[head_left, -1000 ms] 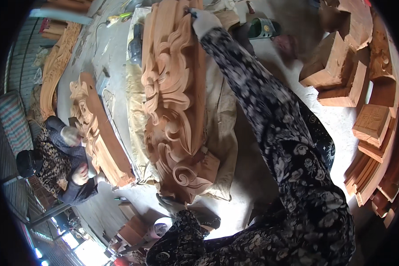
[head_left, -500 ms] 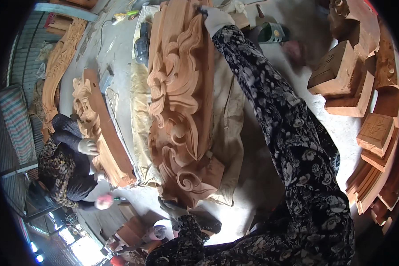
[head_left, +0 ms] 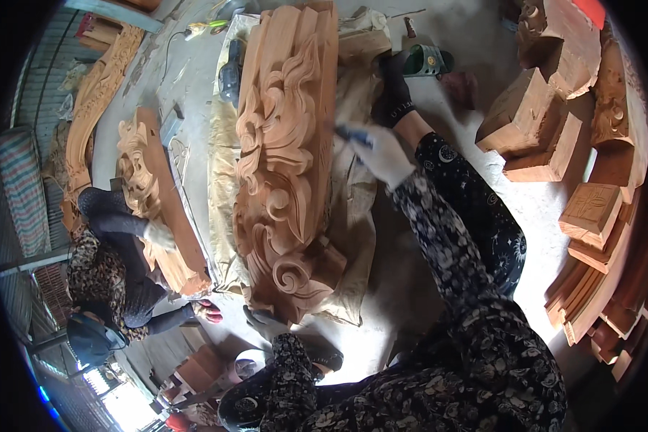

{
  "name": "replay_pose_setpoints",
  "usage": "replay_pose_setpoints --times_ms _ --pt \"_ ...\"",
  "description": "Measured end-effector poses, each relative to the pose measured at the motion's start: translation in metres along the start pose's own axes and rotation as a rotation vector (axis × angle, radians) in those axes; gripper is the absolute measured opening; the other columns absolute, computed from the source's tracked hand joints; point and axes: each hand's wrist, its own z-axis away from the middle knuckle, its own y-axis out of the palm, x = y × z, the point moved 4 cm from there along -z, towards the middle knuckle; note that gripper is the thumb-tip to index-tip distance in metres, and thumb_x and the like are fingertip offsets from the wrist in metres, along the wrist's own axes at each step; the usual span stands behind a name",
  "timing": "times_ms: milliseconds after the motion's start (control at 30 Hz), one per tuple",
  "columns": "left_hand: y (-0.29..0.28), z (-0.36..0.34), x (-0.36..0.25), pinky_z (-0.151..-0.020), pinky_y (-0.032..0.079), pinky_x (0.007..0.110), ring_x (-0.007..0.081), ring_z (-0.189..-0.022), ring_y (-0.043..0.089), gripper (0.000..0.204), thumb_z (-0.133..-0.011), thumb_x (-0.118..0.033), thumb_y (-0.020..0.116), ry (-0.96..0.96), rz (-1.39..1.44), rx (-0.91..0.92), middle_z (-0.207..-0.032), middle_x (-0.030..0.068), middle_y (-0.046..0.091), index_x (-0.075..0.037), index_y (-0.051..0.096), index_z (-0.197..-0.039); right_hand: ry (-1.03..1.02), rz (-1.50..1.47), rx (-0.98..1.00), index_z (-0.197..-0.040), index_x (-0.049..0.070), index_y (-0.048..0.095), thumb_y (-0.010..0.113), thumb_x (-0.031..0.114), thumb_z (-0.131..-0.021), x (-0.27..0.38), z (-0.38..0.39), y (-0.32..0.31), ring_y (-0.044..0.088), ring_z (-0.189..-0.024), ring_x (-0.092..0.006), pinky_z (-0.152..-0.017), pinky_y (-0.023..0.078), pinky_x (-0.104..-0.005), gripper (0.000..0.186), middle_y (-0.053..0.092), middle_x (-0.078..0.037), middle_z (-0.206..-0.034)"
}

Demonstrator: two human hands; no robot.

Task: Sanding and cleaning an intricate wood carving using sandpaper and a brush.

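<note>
A long carved wooden piece [head_left: 284, 165] lies lengthwise in front of me, with raised leaf and scroll relief. Beneath it a tan cloth [head_left: 356, 237] shows along both sides. My right hand [head_left: 385, 155], in a white glove, grips a slim blue hand tool [head_left: 354, 135] whose dark tip is at the carving's right edge; blur hides its exact kind. At the near end of the carving is my left hand [head_left: 263, 318] in a greyish glove, its fingers dim and mostly hidden.
To the left, another person [head_left: 115, 266] with gloved hands sits at a smaller carved piece [head_left: 158, 205]. Several wooden blocks [head_left: 525, 119] are stacked on the right. A green slipper [head_left: 426, 61] lies on the floor beyond my foot [head_left: 392, 90]. A dark power tool [head_left: 230, 70] rests left of the carving.
My right hand has come from the carving's far end down toward me along its right edge, still holding the tool. The co-worker's hands have shifted, and my view has moved slightly.
</note>
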Motion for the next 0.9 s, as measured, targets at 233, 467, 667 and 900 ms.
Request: replay_pose_setpoints --times_ms 233,467,667,900 --pt "-0.041 0.016 0.001 -0.099 0.038 0.044 0.0354 -0.118 0.046 0.054 -0.1 -0.04 0.024 -0.046 -0.053 -0.043 -0.128 0.0237 0.044 -0.004 0.042 -0.136 0.153 0.071 0.178 -0.122 0.023 0.058 0.048 0.011 -0.087 0.051 0.165 -0.038 0.065 -0.077 -0.0321 -0.065 0.052 -0.0425 0.039 0.067 -0.013 -0.088" --pt "-0.06 0.031 0.037 -0.105 0.032 0.045 0.04 -0.124 0.04 0.048 -0.1 -0.032 0.026 -0.032 -0.105 -0.029 -0.135 0.0239 0.041 -0.006 0.039 -0.138 0.224 -0.483 0.782 -0.112 0.009 0.065 0.057 0.014 -0.088 0.076 0.238 -0.089 0.065 -0.077 -0.0185 -0.07 0.051 -0.0304 0.026 0.068 -0.012 -0.094" --pt "-0.138 0.079 0.141 -0.102 0.035 0.045 0.0398 -0.124 0.041 0.045 -0.1 -0.03 0.027 -0.321 -0.081 -0.138 -0.136 0.0257 0.038 -0.01 0.04 -0.138 0.004 -0.165 0.639 -0.12 0.019 0.061 0.055 0.016 -0.088 0.218 0.308 -0.025 0.064 -0.081 -0.0323 -0.07 0.052 -0.0407 0.032 0.067 -0.015 -0.092" --pt "-0.172 0.161 0.219 -0.102 0.035 0.046 0.0415 -0.122 0.042 0.047 -0.099 -0.031 0.027 -0.526 -0.034 -0.201 -0.132 0.0268 0.041 -0.008 0.039 -0.139 -0.178 -0.196 1.268 -0.119 0.017 0.06 0.055 0.016 -0.089 0.268 0.47 -0.11 0.064 -0.081 -0.0339 -0.068 0.051 -0.0427 0.031 0.066 -0.016 -0.091"
